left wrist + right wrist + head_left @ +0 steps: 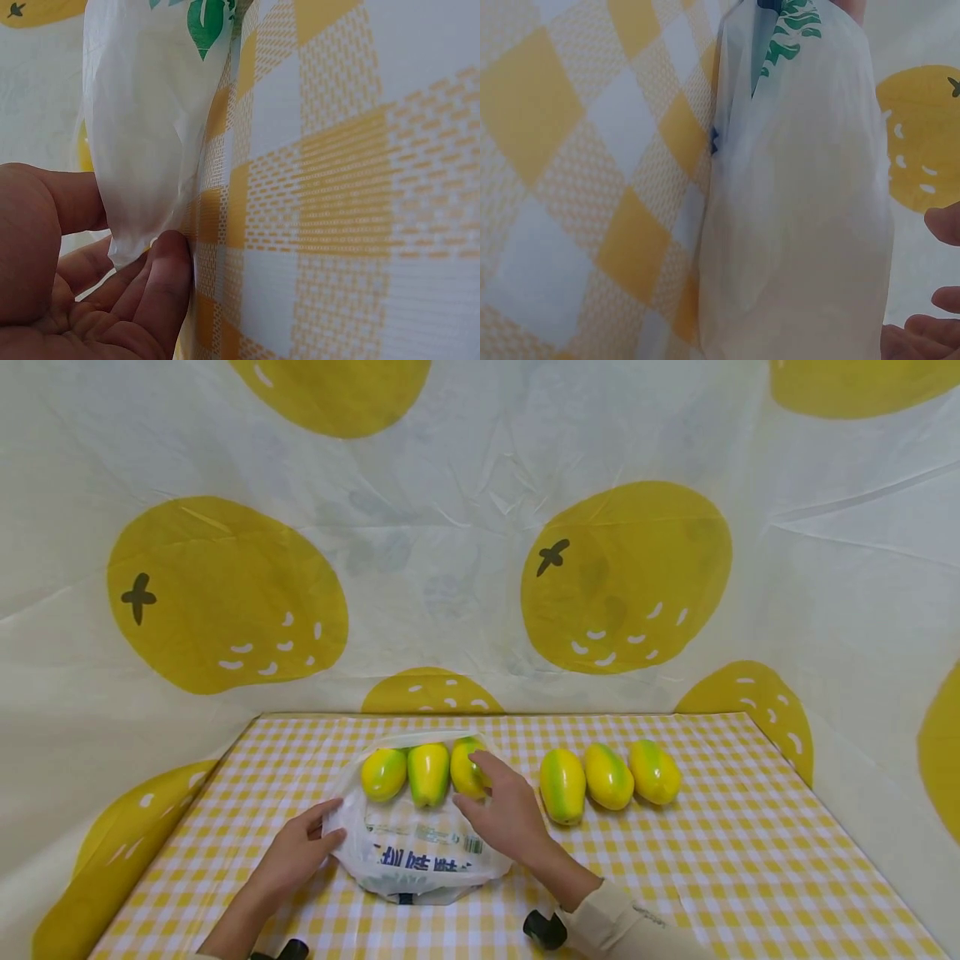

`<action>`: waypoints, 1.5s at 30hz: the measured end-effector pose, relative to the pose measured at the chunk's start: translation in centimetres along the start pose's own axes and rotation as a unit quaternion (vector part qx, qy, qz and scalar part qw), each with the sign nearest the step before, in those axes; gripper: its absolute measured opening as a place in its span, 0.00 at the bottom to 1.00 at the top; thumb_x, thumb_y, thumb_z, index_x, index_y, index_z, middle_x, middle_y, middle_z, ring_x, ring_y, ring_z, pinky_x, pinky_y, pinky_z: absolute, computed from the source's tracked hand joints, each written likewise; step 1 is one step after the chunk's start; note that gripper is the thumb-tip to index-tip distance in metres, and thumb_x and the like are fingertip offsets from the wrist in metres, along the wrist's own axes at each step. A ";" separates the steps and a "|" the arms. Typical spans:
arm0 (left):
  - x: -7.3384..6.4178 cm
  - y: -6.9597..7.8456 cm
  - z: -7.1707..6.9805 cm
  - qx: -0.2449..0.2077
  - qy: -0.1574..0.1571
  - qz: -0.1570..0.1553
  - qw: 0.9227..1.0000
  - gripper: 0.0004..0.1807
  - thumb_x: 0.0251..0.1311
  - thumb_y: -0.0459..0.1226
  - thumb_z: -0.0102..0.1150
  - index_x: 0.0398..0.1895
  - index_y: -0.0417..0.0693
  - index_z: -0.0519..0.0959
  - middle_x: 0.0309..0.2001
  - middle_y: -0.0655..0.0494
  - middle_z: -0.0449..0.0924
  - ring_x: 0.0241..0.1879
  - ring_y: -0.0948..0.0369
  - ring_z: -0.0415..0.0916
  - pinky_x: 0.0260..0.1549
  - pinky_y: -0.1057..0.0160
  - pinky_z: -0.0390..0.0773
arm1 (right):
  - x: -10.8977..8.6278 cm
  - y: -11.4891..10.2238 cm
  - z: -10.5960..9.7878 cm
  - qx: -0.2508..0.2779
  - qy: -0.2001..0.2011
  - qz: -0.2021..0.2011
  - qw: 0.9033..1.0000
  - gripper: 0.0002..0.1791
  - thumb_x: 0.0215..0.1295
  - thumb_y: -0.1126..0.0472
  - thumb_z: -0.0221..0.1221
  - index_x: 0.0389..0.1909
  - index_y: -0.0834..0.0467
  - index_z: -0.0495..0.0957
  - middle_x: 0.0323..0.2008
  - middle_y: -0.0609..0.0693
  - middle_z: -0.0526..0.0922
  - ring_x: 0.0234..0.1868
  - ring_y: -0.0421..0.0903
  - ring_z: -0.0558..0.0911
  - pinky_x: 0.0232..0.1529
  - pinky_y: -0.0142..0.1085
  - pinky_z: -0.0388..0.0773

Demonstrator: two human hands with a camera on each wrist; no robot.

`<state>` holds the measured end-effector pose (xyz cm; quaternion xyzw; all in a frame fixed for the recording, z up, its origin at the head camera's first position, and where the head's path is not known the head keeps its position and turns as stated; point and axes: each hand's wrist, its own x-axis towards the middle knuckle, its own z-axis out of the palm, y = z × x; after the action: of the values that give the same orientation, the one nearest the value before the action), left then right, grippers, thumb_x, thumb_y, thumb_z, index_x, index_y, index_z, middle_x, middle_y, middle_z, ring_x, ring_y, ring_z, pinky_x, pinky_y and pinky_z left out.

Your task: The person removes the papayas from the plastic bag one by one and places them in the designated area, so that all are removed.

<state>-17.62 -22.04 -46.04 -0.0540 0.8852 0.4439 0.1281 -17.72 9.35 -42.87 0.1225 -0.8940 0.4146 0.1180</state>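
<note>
A white translucent plastic bag [352, 835] with blue and green print lies spread with its mouth facing up. Three glossy yellow-and-green papaya-like fruits [429, 774] sit in a row inside its far part. At the bag's left edge my left hand [303, 843] holds the rim; in the left wrist view the plastic [150, 135] runs between thumb and fingers. My right hand [506, 810] reaches over the right side of the bag, its spread fingers over the rightmost bagged fruit [462, 770]. The right wrist view shows those fingertips [943, 225] apart, past the bag's wall [810, 225].
Three more such fruits [609, 777] stand in a row on the table, right of the bag. A yellow-and-white checked cloth [735, 877] covers the table. Behind it hangs a white curtain [435, 568] printed with large yellow fruit.
</note>
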 end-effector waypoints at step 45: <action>-0.3 0.0 0.4 -0.008 0.015 0.000 1.000 0.33 0.75 0.42 0.57 0.80 0.46 0.64 0.79 0.36 0.60 0.77 0.39 0.64 0.71 0.39 0.71 | 1.9 -3.0 3.3 -0.003 -0.103 0.037 0.994 0.42 0.69 0.51 0.65 0.80 0.58 0.61 0.83 0.57 0.57 0.83 0.58 0.60 0.79 0.57 0.62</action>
<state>-17.22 -21.71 -46.17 -0.0616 0.8836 0.4499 0.1145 -18.96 4.68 -42.25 0.1315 -0.9066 0.4009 0.0100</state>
